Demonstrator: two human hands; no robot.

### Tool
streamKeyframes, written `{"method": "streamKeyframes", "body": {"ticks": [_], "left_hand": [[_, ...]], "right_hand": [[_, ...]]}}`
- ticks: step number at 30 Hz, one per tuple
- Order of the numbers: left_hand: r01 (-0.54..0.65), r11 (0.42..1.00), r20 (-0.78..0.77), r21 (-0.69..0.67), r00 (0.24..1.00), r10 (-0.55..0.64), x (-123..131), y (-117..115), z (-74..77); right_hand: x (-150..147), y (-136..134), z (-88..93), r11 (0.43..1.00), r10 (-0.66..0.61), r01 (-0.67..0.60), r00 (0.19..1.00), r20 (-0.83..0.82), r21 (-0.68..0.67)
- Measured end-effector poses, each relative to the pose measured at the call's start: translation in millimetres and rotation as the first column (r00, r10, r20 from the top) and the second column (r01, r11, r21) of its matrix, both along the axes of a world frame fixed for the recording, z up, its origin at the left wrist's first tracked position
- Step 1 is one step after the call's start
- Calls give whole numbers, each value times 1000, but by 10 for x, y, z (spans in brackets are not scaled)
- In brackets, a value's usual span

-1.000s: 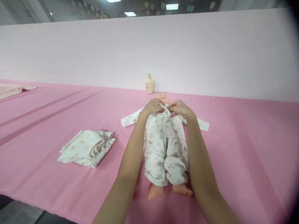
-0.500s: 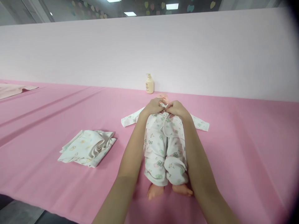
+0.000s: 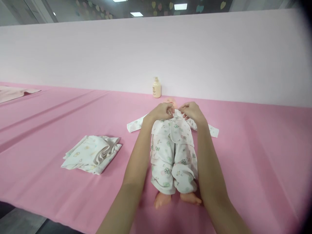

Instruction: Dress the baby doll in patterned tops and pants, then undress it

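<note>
A baby doll (image 3: 171, 102) lies on its back, dressed in a white printed baby shirt (image 3: 181, 132) and matching trousers (image 3: 163, 162). Its bare feet point toward me, and its sleeves stretch out to both sides. At the collar, my left hand (image 3: 162, 111) has its fingers curled on the shirt's front edge. My right hand (image 3: 191, 111) hovers by the doll's other shoulder, fingers bent but apart, with no cloth visible between them. My hands and wrists cover parts of the shoulders and sleeves.
A folded printed cloth (image 3: 91, 154) lies left of the doll on the pink table cover (image 3: 48, 130). Behind the head, a cream pump bottle (image 3: 156, 88) stands against the white wall (image 3: 97, 52). Another pale pink cloth (image 3: 14, 93) lies at the far left.
My right hand has moved away from my left, toward the right shoulder, uncovering the shirt's collar. My left hand stays near the neckline, having shifted only slightly.
</note>
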State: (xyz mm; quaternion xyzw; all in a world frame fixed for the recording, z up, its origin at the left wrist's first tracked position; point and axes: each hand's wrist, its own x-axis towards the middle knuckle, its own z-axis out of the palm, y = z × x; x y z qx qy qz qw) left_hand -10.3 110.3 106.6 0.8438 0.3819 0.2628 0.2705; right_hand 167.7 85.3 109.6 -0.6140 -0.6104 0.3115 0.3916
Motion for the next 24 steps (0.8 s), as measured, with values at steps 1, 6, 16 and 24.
{"method": "streamKeyframes", "body": {"ticks": [1,6,16,24], "left_hand": [[-12,1000,-47,2,999,12,3,-33,40],[-125,990,-308,-60,946,101,38,-214,223],[-181,957,-441,-228,895,64,34,-249,261],[-91,958,-276,-271,961,14,77,-196,195]], "right_hand": [[8,-46,55,1000,29,-28,997,77,-12],[-75,-204,200,953,264,-204,922,283,-224],[-100,-120,107,906,368,-273,885,285,-325],[-51,-127,134,936,324,-268,910,260,-227]]}}
